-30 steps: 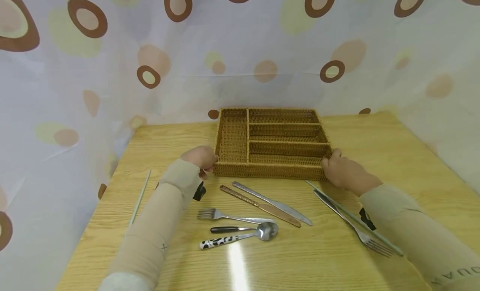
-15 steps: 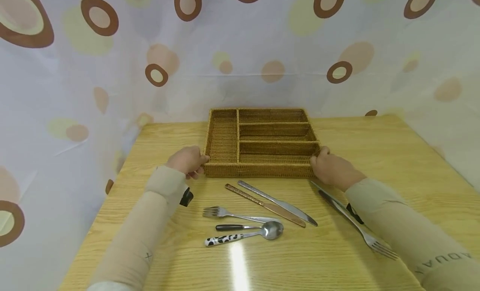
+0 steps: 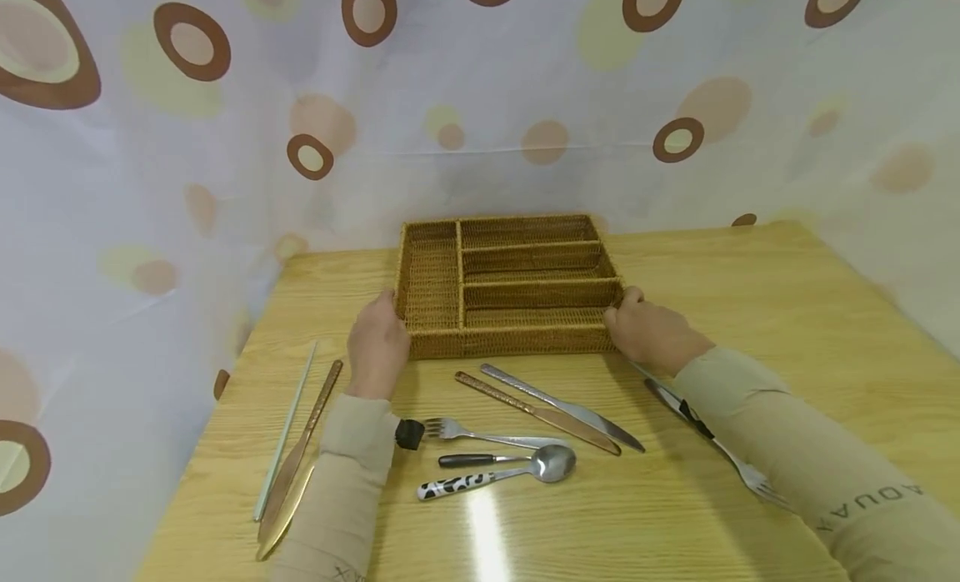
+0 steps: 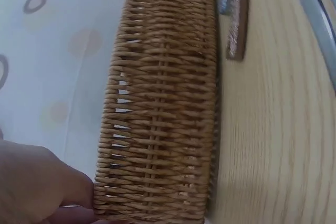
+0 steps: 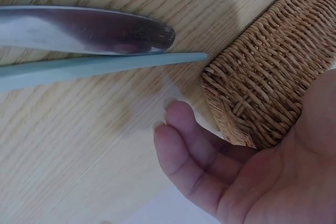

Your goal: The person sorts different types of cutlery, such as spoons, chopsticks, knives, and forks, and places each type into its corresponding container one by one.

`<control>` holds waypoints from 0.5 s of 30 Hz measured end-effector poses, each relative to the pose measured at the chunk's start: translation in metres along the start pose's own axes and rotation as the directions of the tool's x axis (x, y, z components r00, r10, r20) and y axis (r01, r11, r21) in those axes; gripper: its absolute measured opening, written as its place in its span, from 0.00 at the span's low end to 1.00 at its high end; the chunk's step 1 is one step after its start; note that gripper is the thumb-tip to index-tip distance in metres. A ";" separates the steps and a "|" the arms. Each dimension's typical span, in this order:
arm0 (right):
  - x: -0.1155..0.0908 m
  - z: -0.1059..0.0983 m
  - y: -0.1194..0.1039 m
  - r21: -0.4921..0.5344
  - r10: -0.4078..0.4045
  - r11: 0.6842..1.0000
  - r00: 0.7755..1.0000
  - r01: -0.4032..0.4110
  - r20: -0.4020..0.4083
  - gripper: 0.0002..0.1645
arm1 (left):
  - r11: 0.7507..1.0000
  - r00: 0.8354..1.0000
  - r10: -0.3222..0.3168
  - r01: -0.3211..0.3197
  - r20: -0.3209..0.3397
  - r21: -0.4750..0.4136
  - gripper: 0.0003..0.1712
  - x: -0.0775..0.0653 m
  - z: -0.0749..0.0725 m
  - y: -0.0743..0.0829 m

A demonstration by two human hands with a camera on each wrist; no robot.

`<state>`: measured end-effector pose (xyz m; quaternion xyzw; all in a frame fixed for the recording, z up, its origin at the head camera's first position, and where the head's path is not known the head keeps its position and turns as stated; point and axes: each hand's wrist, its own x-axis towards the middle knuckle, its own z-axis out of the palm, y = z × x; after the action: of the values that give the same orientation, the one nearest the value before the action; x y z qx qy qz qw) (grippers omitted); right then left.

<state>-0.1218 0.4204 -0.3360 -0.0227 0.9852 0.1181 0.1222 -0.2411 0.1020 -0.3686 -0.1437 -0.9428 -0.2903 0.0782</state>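
Observation:
A brown wicker cutlery tray point(image 3: 510, 342) with several compartments sits towards the back of the table. My left hand point(image 3: 377, 348) lies along its front left corner; in the left wrist view that hand point(image 4: 39, 184) holds the rim at the tray's end, most fingers hidden. My right hand point(image 3: 651, 330) grips the front right corner. In the right wrist view, two of its fingers point(image 5: 181, 150) bend out beside the wicker corner. A pale green chopstick point(image 5: 105, 68) and a metal handle point(image 5: 89, 30) lie close to that corner.
In front of the tray lie a silver knife point(image 3: 562, 407), a copper knife point(image 3: 538, 412), a fork point(image 3: 487, 436), a black-handled utensil point(image 3: 472, 460) and a spoon point(image 3: 553, 464). Another fork point(image 3: 750, 475) lies by my right sleeve. Left are a chopstick point(image 3: 288, 423) and a brown-handled knife point(image 3: 303, 440).
The tray has slid left relative to the cutlery, with both hands on it. My left hand has turned to lie along its side, and the left forearm has swung right, uncovering knives.

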 end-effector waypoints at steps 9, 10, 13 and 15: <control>0.002 0.004 0.002 -0.065 0.007 0.998 1.000 -0.007 -0.007 0.18 | 0.982 0.969 -0.014 0.060 0.249 -0.177 0.51 -0.004 -0.003 -0.005; 0.002 0.004 0.002 -0.063 0.010 0.998 1.000 -0.010 -0.008 0.20 | 0.981 0.959 -0.005 0.059 0.282 -0.184 0.56 -0.003 -0.003 -0.004; 0.002 0.004 0.005 -0.007 0.027 1.000 1.000 -0.027 0.015 0.22 | 0.979 0.939 0.019 0.052 0.342 -0.196 0.62 -0.003 0.000 -0.001; 0.002 0.005 0.006 0.038 0.036 0.999 0.999 -0.037 0.035 0.23 | 0.981 0.940 0.037 0.031 0.340 -0.192 0.63 -0.003 0.004 0.001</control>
<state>-0.1233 0.4276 -0.3395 -0.0004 0.9853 0.1015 0.1375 -0.2378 0.1043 -0.3722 -0.2002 -0.9090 -0.3516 -0.1007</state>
